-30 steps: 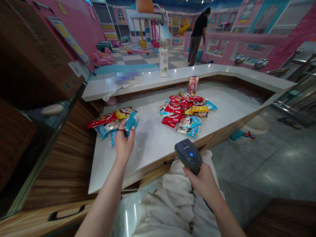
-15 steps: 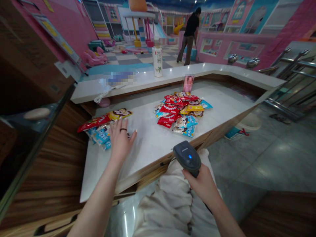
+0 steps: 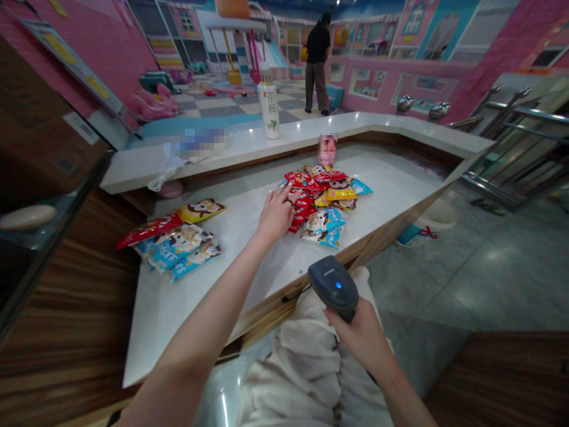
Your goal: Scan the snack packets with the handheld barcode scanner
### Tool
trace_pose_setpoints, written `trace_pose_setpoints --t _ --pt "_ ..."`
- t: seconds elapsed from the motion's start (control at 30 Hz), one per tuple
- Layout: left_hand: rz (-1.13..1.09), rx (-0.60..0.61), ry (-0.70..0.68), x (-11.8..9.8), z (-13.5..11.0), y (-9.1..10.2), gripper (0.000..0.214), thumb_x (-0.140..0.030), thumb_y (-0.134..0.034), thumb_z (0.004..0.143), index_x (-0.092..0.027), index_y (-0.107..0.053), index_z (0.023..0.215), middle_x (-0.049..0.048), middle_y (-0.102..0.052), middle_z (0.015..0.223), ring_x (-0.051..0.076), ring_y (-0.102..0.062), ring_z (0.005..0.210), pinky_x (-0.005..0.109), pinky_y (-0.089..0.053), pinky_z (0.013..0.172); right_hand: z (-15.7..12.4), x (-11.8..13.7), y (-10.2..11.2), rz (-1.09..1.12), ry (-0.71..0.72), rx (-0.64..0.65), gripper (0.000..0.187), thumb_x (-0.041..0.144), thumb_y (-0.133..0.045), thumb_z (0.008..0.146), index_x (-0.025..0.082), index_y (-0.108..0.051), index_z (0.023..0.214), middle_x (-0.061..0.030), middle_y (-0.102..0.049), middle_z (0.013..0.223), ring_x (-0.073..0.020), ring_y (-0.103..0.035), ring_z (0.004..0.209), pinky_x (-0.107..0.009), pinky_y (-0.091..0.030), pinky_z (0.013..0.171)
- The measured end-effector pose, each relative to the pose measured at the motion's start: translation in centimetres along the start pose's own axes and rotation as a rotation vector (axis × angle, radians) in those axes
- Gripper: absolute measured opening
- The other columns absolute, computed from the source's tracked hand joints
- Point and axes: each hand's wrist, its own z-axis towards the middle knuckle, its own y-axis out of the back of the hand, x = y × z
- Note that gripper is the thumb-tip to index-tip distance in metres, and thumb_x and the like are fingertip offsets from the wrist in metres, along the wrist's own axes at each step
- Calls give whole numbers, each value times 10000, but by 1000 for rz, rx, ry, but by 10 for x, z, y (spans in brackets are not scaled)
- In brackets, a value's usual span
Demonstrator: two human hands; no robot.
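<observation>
My left hand (image 3: pixel 276 214), a dark ring on one finger, reaches to the left side of a pile of snack packets. Its fingers are stretched out over a red snack packet (image 3: pixel 301 212); I see no grip on it. Blue-and-white packets (image 3: pixel 323 224) and a yellow packet (image 3: pixel 341 191) lie in the same pile. My right hand (image 3: pixel 362 335) is wrapped round the handle of a dark barcode scanner (image 3: pixel 332 284), held above my lap with a blue light on top. At the left lies a smaller group with a red packet (image 3: pixel 149 230), a yellow packet (image 3: pixel 202 209) and blue-and-white packets (image 3: pixel 182 249).
On the raised ledge (image 3: pixel 364 120) of the white counter (image 3: pixel 222 302) stands a drink bottle (image 3: pixel 269 107). A white bucket (image 3: pixel 429 225) sits on the floor at right, near metal railings (image 3: pixel 520 136). Beyond, a person (image 3: pixel 316 62) stands in a play area.
My left hand has moved right, from the smaller group of packets to the larger pile. My right hand still holds the scanner. The view has shifted slightly, and the distant person has turned.
</observation>
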Motion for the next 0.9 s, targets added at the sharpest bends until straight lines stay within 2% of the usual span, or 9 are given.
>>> trace_pose_setpoints --t 0.13,0.3,0.47,0.6,0.7,0.8,0.9 --pt "66 56 -53 12 20 -9 540 -215 -486 933 -280 -493 1469 81 -321 1621 316 -275 1498 543 -215 1210 1 -1 0 8 -11 2 100 235 -623 793 172 -687 838 -19 -710 721 -219 -671 688 -273 -497 645" --pt "66 80 -83 21 28 -15 469 -247 -450 971 -285 -543 1429 76 -376 1594 298 -276 1501 555 -204 1213 1 -1 0 26 -33 14 100 233 -622 791 167 -683 834 -24 -712 724 -220 -670 699 -274 -502 644" --pt "-76 -52 -70 20 22 -3 466 -204 -390 991 -256 -534 1431 66 -483 1525 236 -347 1473 498 -223 1220 2 1 -1 32 -19 10 117 240 -628 798 165 -697 855 -30 -729 757 -222 -679 717 -276 -507 660" --pt "-309 -146 -7 12 7 19 461 -179 -391 984 -251 -543 1413 51 -563 1457 207 -464 1397 445 -293 1194 2 1 -1 19 1 -10 90 233 -633 802 173 -692 836 -21 -714 729 -222 -679 712 -272 -504 651" --pt "-525 -237 120 5 -13 31 392 -264 -426 995 -231 -611 1340 67 -642 1360 224 -579 1278 397 -388 1126 1 2 -2 34 -4 -1 88 244 -630 818 176 -684 832 -13 -691 687 -224 -679 704 -271 -506 638" --pt "-861 -368 317 -3 -38 30 376 -397 -491 979 -188 -666 1239 90 -696 1261 239 -635 1182 376 -446 1067 0 4 -3 41 2 15 89 231 -630 812 178 -685 857 -9 -677 672 -229 -684 717 -266 -506 622" --pt "-1353 -406 521 -13 -68 18 372 -452 -597 921 -164 -680 1139 92 -729 1164 222 -683 1063 373 -496 1010 -2 6 -4 35 1 24 87 219 -629 804 184 -684 861 2 -655 634 -224 -680 686 -256 -494 579"
